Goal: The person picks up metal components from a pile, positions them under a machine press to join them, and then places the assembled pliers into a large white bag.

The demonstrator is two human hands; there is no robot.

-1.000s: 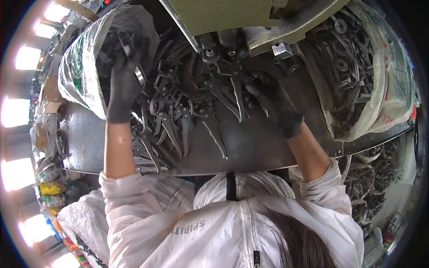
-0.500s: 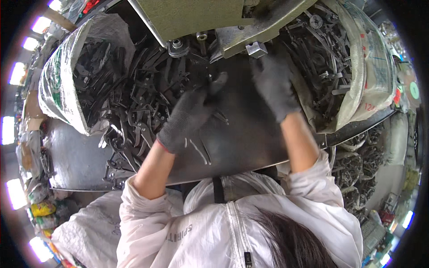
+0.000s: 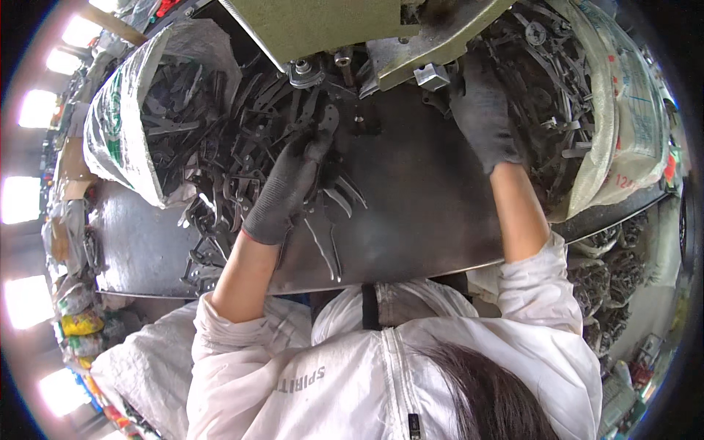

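My left hand, in a dark grey knitted glove, is closed around a dark flat metal part whose rounded end with small holes points up from the thumb. Long, curved metal handles fan out below and beside that palm; whether the hand also grips them I cannot tell. My right hand, gloved alike, reaches to the near side of the right sack, beside a small bright metal block on the machine. Its fingertips are hidden or lost against the dark parts.
A green-grey machine overhangs the far middle of the dark metal table. An open woven sack of metal parts lies at left, with loose parts spilling beside it. Another filled sack stands at right.
My right hand has moved right, away from the metal block and toward the right sack. My left hand has shifted slightly left and turned upward, with the holed metal part now showing in it.
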